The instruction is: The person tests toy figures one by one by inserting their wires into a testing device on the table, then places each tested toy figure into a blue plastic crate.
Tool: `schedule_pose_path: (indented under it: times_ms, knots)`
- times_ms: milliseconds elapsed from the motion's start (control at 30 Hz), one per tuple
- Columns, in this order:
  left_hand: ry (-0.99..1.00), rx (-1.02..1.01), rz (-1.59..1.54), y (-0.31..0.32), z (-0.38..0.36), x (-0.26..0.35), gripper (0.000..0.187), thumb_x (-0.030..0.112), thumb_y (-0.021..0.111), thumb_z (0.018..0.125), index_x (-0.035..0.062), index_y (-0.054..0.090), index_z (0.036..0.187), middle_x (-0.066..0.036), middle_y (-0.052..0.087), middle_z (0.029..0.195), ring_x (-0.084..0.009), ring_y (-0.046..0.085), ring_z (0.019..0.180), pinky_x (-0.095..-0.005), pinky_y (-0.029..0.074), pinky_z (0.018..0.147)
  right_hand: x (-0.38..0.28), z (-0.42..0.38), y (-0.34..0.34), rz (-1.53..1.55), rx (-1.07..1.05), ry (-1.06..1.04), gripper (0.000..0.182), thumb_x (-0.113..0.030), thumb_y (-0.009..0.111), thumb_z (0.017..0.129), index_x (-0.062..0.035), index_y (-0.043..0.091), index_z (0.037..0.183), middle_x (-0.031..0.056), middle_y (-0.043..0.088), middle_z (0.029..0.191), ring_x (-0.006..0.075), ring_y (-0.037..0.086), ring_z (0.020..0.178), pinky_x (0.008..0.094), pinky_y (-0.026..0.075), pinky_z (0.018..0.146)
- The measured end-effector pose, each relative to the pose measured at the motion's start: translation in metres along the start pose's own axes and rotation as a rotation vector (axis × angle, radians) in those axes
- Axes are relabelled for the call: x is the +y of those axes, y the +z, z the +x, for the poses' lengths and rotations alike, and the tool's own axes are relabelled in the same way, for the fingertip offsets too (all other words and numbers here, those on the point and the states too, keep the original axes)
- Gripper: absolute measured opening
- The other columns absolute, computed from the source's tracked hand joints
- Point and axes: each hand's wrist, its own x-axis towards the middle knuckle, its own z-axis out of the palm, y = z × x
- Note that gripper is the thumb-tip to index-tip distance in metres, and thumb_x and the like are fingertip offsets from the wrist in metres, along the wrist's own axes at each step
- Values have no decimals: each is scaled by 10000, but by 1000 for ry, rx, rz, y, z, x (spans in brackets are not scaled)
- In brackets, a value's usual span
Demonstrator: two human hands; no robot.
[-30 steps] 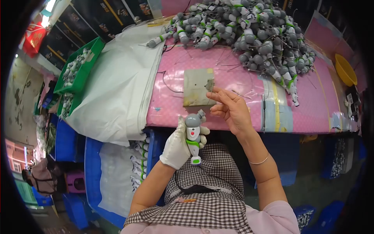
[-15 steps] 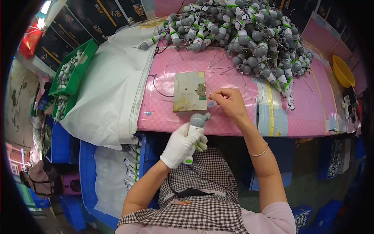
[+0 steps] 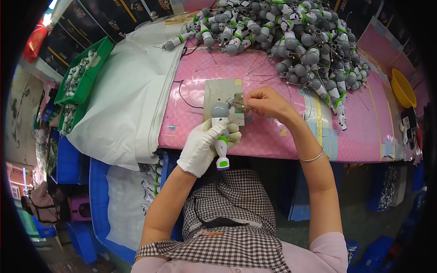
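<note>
My left hand [image 3: 205,144], in a white glove, is closed around a white, grey and green toy limb part [image 3: 221,146]. The part's grey ball end points up, over the metal block [image 3: 215,91] on the pink table cover. My bare right hand [image 3: 268,102] is pinched at the block's right edge, beside the tip of the part. Thin wires show near its fingertips, but what exactly the fingers hold is too small to tell.
A large heap of similar parts [image 3: 291,45] lies at the back. White sheeting [image 3: 132,91] covers the table's left side, beside green bins [image 3: 98,68]. A yellow basin [image 3: 403,88] stands far right. A person [image 3: 45,202] is at far left.
My left hand has moved up with the part, bringing its ball end over the block. My right hand has shifted slightly up, and its fingers are now close to the part's tip.
</note>
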Motion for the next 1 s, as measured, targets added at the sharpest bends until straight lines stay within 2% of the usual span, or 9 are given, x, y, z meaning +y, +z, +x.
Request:
schedule_pose_path:
  times_ms: [367, 467, 567, 600, 700, 767, 900, 967, 1000]
  knots:
    - [-21, -42, -95, -3, -6, 1, 339, 269, 538, 929, 0, 506, 1133, -95, 611, 948, -185, 614, 794, -318, 515, 741, -17, 0, -18, 44, 91, -77, 188, -181, 541, 813, -35, 635, 740, -13, 543, 601, 50, 476, 528, 200, 366, 482]
    - [-52, -109, -154, -11, -26, 4, 374, 308, 507, 940, 8, 488, 1164, -97, 605, 983, -175, 606, 789, -313, 516, 726, -27, 43, -44, 107, 411, -168, 192, -180, 602, 818, -36, 665, 927, 6, 615, 732, 55, 545, 608, 187, 422, 556]
    - [28, -118, -80, -29, -62, 13, 437, 363, 457, 954, 13, 457, 1216, -99, 597, 1013, -163, 598, 790, -297, 512, 700, -7, 107, -64, -592, 592, -472, 278, -162, 597, 813, -65, 629, 1071, 107, 655, 995, 231, 649, 852, 346, 506, 712]
    - [3, -57, 11, -41, -78, 18, 442, 362, 466, 951, 16, 456, 1225, -99, 597, 1015, -160, 598, 791, -292, 510, 697, -7, 116, -66, -588, 573, -486, 278, -162, 597, 813, -65, 629, 1071, 107, 655, 995, 231, 649, 852, 346, 506, 712]
    - [-92, 169, 211, -84, -131, 29, 447, 331, 505, 937, 11, 453, 1244, -95, 595, 1012, -142, 591, 784, -271, 502, 692, -11, 140, -56, -1125, 564, -303, 454, -70, 445, 831, -220, 498, 1257, 156, 458, 1318, 370, 554, 1070, 462, 469, 857]
    - [-156, 385, 386, -107, -171, 38, 478, 271, 559, 902, -14, 440, 1266, -79, 592, 959, -117, 576, 754, -248, 486, 658, -13, 148, -55, -1266, 565, -220, 476, -80, 401, 874, -241, 442, 1319, 149, 442, 1341, 361, 571, 1054, 459, 480, 835]
    - [-170, 786, 719, -183, -251, 9, 477, 257, 629, 835, -27, 503, 1197, -68, 601, 885, -112, 573, 714, -252, 473, 643, 8, 177, -86, -1496, 492, -479, 408, -72, 412, 868, -189, 488, 1252, 116, 460, 1333, 344, 562, 1058, 432, 486, 793]
    - [-335, 803, 1083, -202, -293, 9, 473, 286, 660, 797, -30, 552, 1132, -109, 631, 868, -160, 609, 746, -289, 484, 673, 11, 190, -94, -1560, 471, -641, 377, -67, 417, 866, -163, 511, 1218, 100, 470, 1330, 335, 558, 1060, 419, 489, 772]
    - [-389, 774, 1375, -224, -313, -3, 462, 317, 693, 739, 12, 600, 1074, -141, 654, 878, -254, 639, 792, -351, 491, 706, 7, 189, -90, -1494, 408, -685, 390, -63, 464, 845, -148, 510, 1223, 100, 488, 1308, 333, 550, 1074, 403, 478, 798]
